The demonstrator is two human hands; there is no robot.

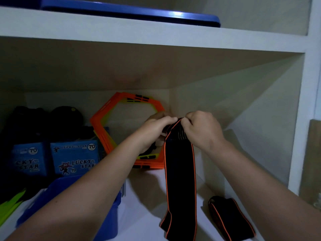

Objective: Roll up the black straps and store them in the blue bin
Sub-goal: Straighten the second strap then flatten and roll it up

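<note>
- Your left hand (157,125) and right hand (202,129) meet at the top end of a black strap (180,174) edged in orange, both raised in front of the back wall of the white shelf (142,202).
- Your left fingers are closed on the strap's upper left corner, thumb and fingertips pinching the fabric.
- Your right fingers are curled tight over the upper right corner, so both hands grip the same end, almost touching each other.
- The strap hangs down from your hands in one flat, unrolled band; its lower end reaches the shelf surface and folds a little there, near the bottom edge of the view.
- A second strap (229,218), also black with orange edging, lies on the shelf just to the right of the hanging one. It looks loosely folded or rolled, though you cannot tell which from here.
- The blue bin (111,214) sits on the shelf at lower left, partly hidden under your left forearm. Neither strap is in it.
- Behind your hands, orange hexagonal frames (107,134) lean against the back wall, with yellow ones showing between them.
- Further left stand two blue boxes (74,157) printed "LUCKY STAR 70", with dark items stacked behind them that are too dim to make out.
- On the shelf above rests a flat blue lid (132,13).
</note>
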